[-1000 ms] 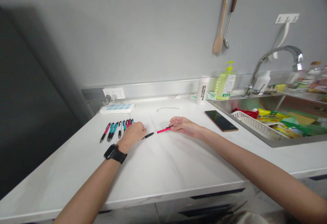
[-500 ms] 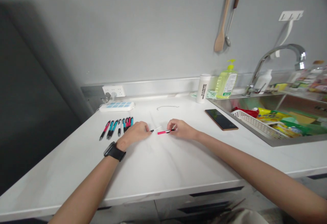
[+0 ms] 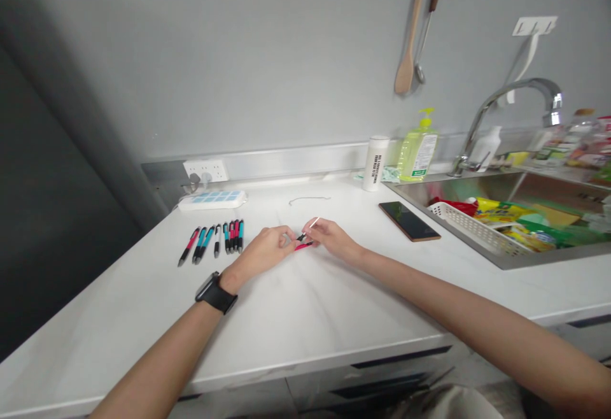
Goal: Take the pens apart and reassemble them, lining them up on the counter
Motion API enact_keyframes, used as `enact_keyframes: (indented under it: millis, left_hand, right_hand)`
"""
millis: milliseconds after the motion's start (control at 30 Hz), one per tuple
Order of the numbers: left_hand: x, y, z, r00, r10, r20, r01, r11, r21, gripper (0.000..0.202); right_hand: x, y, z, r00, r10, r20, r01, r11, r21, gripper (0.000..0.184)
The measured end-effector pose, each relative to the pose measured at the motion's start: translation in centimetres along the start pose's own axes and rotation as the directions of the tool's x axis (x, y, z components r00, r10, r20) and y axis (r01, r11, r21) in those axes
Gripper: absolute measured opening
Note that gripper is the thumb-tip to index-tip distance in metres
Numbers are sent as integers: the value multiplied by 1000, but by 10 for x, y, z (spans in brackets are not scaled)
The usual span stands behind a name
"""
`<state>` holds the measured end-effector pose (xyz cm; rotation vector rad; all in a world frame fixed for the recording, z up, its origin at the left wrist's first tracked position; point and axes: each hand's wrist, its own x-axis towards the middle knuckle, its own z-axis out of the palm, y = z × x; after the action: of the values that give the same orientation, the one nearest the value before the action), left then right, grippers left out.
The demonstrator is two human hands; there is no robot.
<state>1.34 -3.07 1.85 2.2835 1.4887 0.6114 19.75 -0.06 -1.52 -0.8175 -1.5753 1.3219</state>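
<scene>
Above the middle of the counter my two hands meet, fingertips nearly touching. My left hand (image 3: 273, 247) is closed in a pinch on the black grip end of a pen (image 3: 301, 237), from which a thin white refill (image 3: 313, 222) slants up to the right. The fingers of my right hand (image 3: 329, 235) are closed too, with the red pen barrel (image 3: 303, 246) showing just below their tips. How the fingers grip the barrel is partly hidden. Left of my left hand lie several red, teal and white pens (image 3: 233, 237) in a row.
A thin bent wire-like strand (image 3: 309, 198) lies behind my hands. To the right are a phone (image 3: 409, 221), a white canister (image 3: 376, 163), a soap bottle (image 3: 418, 150) and the sink (image 3: 506, 262) holding a white basket (image 3: 470, 228). A power strip (image 3: 213, 200) sits back left.
My hands have come together from a small gap. The refill, which pointed right and nearly flat, now tilts upward in front of my right fingers. The view has shifted slightly.
</scene>
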Motion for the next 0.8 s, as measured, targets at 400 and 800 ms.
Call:
enact_keyframes:
  millis: [400,800]
  left_hand:
    - [1,-7,-5,990,-142,7,130,924,360,29]
    - [3,-9,0,986,-129,-105,154,944,291,38]
  right_hand:
    - [1,-1,-12,971,113,-211,-72,978,194,18]
    - [-1,-1,-11,982,131,-137,-104,976,189,28]
